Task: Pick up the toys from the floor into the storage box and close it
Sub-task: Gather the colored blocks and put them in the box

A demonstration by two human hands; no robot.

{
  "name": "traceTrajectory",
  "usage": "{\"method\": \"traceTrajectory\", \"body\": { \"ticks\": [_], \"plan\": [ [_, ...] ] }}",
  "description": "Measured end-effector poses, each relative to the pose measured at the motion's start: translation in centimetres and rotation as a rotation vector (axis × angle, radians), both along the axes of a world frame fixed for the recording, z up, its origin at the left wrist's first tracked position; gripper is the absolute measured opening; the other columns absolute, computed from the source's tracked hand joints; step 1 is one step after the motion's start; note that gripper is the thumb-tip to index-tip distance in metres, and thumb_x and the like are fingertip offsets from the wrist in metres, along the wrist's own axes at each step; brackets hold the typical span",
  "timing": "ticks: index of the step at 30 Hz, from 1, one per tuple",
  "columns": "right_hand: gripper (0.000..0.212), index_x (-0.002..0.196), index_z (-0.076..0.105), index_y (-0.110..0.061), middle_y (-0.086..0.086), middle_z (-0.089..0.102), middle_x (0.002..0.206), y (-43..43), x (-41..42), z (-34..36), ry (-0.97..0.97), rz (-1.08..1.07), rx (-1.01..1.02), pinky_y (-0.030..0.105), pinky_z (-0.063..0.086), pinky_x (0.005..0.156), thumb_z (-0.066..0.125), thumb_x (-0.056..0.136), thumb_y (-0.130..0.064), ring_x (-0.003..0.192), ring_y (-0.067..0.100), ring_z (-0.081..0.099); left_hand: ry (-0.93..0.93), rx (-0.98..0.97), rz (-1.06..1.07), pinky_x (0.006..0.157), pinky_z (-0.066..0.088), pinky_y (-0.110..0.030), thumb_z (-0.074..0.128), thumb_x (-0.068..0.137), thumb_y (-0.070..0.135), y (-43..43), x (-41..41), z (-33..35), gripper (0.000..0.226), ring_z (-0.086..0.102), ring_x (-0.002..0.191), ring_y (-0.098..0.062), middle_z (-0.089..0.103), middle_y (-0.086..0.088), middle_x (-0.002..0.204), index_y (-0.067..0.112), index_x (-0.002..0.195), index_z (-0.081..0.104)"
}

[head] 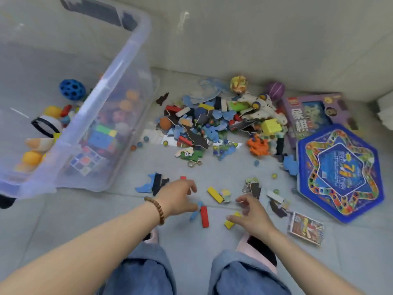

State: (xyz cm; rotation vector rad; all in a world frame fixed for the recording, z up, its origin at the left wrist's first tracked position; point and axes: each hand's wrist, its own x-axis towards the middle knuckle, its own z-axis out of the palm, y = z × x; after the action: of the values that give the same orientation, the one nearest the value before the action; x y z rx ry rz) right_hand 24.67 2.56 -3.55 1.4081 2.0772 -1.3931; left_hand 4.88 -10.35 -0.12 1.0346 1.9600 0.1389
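Note:
A clear plastic storage box [119, 67] stands open at the left, with balls, cubes and other toys inside. Its lid is not in view. On the floor tiles just in front of me lie a red block [204, 213], a blue stick [194, 215] and two yellow blocks [215, 194] [229, 224]. My left hand [178, 196], with a bead bracelet on the wrist, hovers over the blue stick with fingers loosely curled, the thumb tip touching it. My right hand [253, 216] has its thumb laid across the nearer yellow block and its fingers raised and spread.
A big pile of puzzle pieces, blocks and marbles [212, 124] lies against the wall. To the right are a purple game box [314, 116], a blue hexagonal board [340, 173] and a small card box [306, 227]. My knees and pink slippers fill the bottom edge.

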Motion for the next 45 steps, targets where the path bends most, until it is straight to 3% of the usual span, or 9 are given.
{"method": "traceTrajectory", "body": {
  "ticks": [6,12,21,26,30,34,38,41,45],
  "plan": [
    [0.052,0.103,0.053,-0.017,-0.003,0.045,0.106,-2.8,0.8,-2.1,0.065,0.012,0.153,0.028,0.046,0.087,0.083,0.06,-0.012,0.098,0.009,0.049,0.164,-0.029,0.06,0.074,0.048,-0.032,0.071,0.06,0.066,-0.7,5.0,-3.4,0.074,0.058,0.092,-0.021,0.05,0.004,0.107,0.018,0.109,0.044],
    [0.041,0.093,0.053,-0.022,-0.007,0.046,0.098,-3.8,0.9,-2.3,0.165,-0.072,0.136,0.007,0.043,0.07,0.079,0.065,-0.005,0.086,0.002,0.052,0.168,0.05,0.106,0.071,0.043,-0.032,0.07,0.074,0.037,0.3,6.3,-4.3,0.046,0.056,0.09,-0.024,0.05,-0.002,0.108,0.013,0.105,0.048],
    [0.039,0.094,0.051,-0.014,0.001,0.064,0.084,-2.2,-0.3,-1.2,0.425,-0.472,-0.213,0.009,0.048,0.067,0.071,0.072,0.011,0.07,0.0,0.062,0.081,0.086,-0.051,0.075,0.044,-0.032,0.066,0.077,0.021,0.7,5.4,-4.6,0.042,0.056,0.091,-0.027,0.053,-0.009,0.107,0.008,0.112,0.048],
    [0.028,0.104,0.057,-0.009,0.006,0.071,0.084,-0.4,-1.3,2.3,0.465,-0.569,-0.368,0.016,0.055,0.073,0.07,0.079,-0.004,0.073,0.009,0.066,-0.715,0.078,0.541,0.071,0.056,-0.021,0.058,0.089,0.013,1.1,3.3,-2.4,0.023,0.062,0.082,-0.013,0.063,-0.006,0.096,0.007,0.112,0.059],
    [0.033,0.106,0.055,-0.012,0.009,0.074,0.091,0.2,-3.0,5.8,0.515,-0.283,-0.422,0.025,0.057,0.078,0.07,0.079,-0.004,0.082,0.016,0.07,-1.157,-0.006,0.742,0.085,0.051,-0.032,0.055,0.081,0.017,1.3,1.8,-1.5,0.04,0.062,0.095,-0.02,0.064,-0.006,0.112,0.021,0.121,0.057],
    [0.028,0.101,0.056,-0.018,0.001,0.071,0.098,-0.5,-4.9,6.4,0.572,-0.018,-0.324,0.025,0.054,0.084,0.068,0.081,-0.003,0.096,0.012,0.067,-1.471,-0.04,0.838,0.085,0.052,-0.04,0.03,0.093,0.025,1.7,2.2,-0.9,0.042,0.064,0.091,-0.029,0.064,-0.013,0.109,0.01,0.12,0.058],
    [0.023,0.091,0.059,-0.028,-0.006,0.061,0.103,0.5,-4.3,3.3,0.519,-0.162,0.063,0.023,0.045,0.081,0.069,0.082,-0.01,0.095,0.006,0.057,-1.302,0.032,0.965,0.064,0.058,-0.029,0.042,0.096,0.035,1.5,2.0,-1.0,0.03,0.063,0.073,-0.019,0.066,-0.005,0.088,0.017,0.097,0.065],
    [0.043,0.108,0.058,-0.03,-0.004,0.043,0.117,0.1,-3.1,-0.2,0.203,0.022,0.136,0.019,0.031,0.095,0.079,0.071,-0.025,0.111,0.008,0.041,-1.009,0.109,1.01,0.051,0.051,-0.017,0.051,0.094,0.029,0.6,1.3,-2.2,0.01,0.053,0.063,-0.01,0.053,0.001,0.085,0.02,0.094,0.057],
    [0.044,0.107,0.061,-0.019,-0.005,0.036,0.109,-2.1,-3.9,-2.9,0.185,0.06,0.267,0.015,0.029,0.09,0.081,0.068,-0.023,0.109,0.009,0.035,-0.961,0.18,1.159,0.046,0.047,-0.016,0.05,0.096,0.023,-0.6,1.0,-3.4,0.006,0.048,0.06,-0.01,0.05,0.0,0.08,0.019,0.095,0.054]
  ]
}}
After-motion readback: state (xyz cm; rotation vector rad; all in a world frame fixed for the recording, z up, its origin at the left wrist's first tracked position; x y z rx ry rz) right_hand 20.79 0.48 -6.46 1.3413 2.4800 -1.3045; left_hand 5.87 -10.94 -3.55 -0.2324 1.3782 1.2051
